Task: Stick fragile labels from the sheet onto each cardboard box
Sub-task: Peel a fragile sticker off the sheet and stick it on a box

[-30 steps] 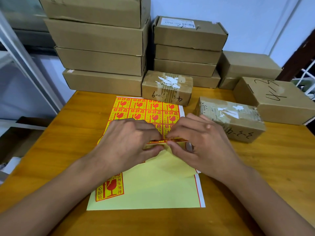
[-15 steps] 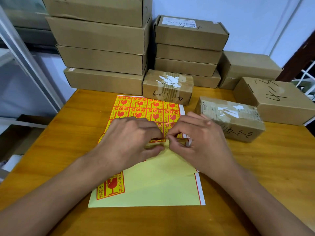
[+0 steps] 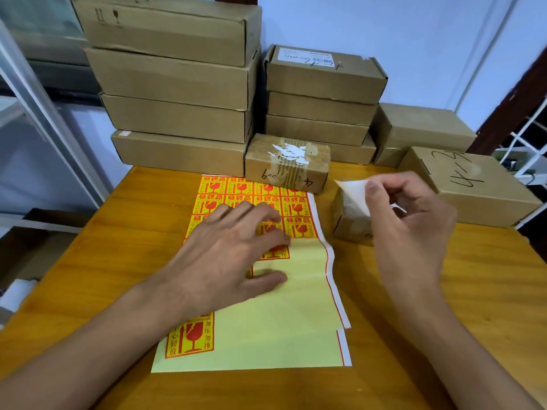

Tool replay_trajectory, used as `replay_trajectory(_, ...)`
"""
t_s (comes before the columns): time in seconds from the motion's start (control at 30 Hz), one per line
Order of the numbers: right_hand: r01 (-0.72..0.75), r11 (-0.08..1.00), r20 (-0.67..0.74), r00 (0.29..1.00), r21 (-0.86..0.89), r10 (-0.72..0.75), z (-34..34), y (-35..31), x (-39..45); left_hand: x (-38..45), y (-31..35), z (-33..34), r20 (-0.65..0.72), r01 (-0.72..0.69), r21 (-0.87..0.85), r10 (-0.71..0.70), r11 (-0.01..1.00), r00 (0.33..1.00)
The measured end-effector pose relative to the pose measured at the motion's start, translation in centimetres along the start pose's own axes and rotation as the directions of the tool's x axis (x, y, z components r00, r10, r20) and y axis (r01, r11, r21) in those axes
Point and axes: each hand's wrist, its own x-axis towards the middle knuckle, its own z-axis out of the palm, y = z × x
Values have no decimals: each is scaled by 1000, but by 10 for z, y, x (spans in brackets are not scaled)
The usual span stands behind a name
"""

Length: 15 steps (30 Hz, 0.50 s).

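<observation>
A peeled white-backed label is pinched in the right hand just above the taped brown cardboard box, none visibly labelled, while the yellow-and-red sticker sheet is pressed flat under the spread left hand.

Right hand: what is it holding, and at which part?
The right hand pinches a peeled label at its right edge, white back side showing. The left hand only rests on the sheet.

**A small packing and shipping room**

Plain brown cardboard boxes are stacked four high against a pale blue wall, with more beside them, some taped and marked by pen. A wooden desk carries a sheet of red-and-yellow fragile labels. One box wears a printed shipping label. It looks like a parcel dispatch corner.
</observation>
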Motion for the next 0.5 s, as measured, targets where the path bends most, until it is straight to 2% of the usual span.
replay_trajectory(0.1,37,999,-2,999,-37,-37,-1,2,0,-2,0,2,69,-24,-39,26,999,997)
replay_trajectory(0.3,196,969,-13,980,-153,-201,-14,10,-1,-16,8,3,110,-22,-89,31,996,993)
replay_trajectory(0.4,75,993,-139,986,-94,-88,-41,15,17,-12,9,-9,87,-54,-95,62,994,994)
replay_trajectory(0.5,19,999,-150,988,-33,-23,-63,21,36,17,28,-27,-32,-28,-138,24,990,999)
